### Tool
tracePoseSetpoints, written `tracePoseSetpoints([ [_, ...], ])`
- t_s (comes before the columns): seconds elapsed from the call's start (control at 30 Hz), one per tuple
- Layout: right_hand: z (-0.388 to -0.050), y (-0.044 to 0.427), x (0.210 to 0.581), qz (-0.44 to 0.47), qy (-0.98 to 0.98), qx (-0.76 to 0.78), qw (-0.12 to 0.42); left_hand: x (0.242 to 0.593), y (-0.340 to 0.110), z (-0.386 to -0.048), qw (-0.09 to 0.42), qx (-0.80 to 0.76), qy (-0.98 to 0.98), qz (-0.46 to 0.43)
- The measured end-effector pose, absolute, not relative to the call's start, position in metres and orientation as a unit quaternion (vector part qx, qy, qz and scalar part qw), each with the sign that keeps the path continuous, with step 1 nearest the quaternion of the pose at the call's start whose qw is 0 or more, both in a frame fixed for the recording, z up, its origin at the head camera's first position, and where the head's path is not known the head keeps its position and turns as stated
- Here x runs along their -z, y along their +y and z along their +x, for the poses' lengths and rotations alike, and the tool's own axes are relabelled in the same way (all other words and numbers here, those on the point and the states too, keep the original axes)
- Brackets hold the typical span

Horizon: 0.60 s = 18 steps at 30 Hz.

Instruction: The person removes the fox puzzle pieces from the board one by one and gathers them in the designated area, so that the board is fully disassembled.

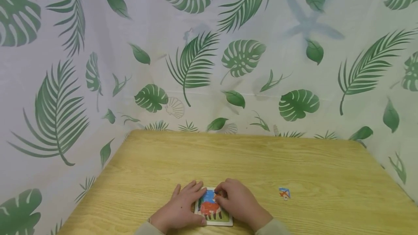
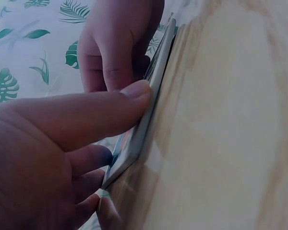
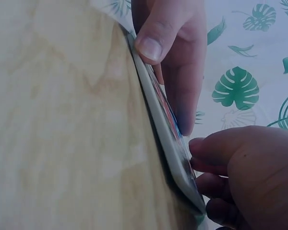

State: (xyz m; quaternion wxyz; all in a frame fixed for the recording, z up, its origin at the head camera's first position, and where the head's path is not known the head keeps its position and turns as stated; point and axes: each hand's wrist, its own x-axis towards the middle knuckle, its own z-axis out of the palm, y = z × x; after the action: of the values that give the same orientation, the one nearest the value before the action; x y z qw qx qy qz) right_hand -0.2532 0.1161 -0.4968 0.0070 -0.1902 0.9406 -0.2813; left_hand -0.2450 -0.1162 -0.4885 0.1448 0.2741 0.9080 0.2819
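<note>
A small picture puzzle (image 1: 222, 223) is lying flat on the wooden table (image 1: 163, 159), near the bottom centre of the head view, between the 2 hands. The work is looking well advanced, as far as I am judging: the red animal (image 1: 209, 207) and the blue ground above it are already showing across most of the board, while 1 loose piece (image 1: 284, 193) is lying apart to the right, in the lower right of the frame, and is seemingly waiting for its place. The board's upper right part is being hidden by fingers, so I am not telling how full it is there. The left hand (image 1: 181, 207) is spreading wide along the board's left side, its fingers lying nearly straight and its thumb pressing the near edge. The right hand (image 1: 240, 202) is bending its fingers narrowly over the upper right part; whether it is pinching a piece, I cannot tell. The animal's legs are pointing toward the bottom of the frame; the board is appearing nearly square, so no long axis is standing out.
</note>
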Motion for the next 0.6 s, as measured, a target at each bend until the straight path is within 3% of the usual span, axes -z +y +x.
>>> tracePoseSetpoints([
  [0.3,-0.2600,0.1095,0.4987,-0.174,0.943,0.282,0.028,0.4887,-0.1172,-0.2457,0.146,-0.281,0.907,0.279],
  [0.6,-0.2587,0.1099,0.5003,-0.177,0.943,0.282,0.011,0.4894,-0.1171,-0.2462,0.148,-0.281,0.906,0.281],
])
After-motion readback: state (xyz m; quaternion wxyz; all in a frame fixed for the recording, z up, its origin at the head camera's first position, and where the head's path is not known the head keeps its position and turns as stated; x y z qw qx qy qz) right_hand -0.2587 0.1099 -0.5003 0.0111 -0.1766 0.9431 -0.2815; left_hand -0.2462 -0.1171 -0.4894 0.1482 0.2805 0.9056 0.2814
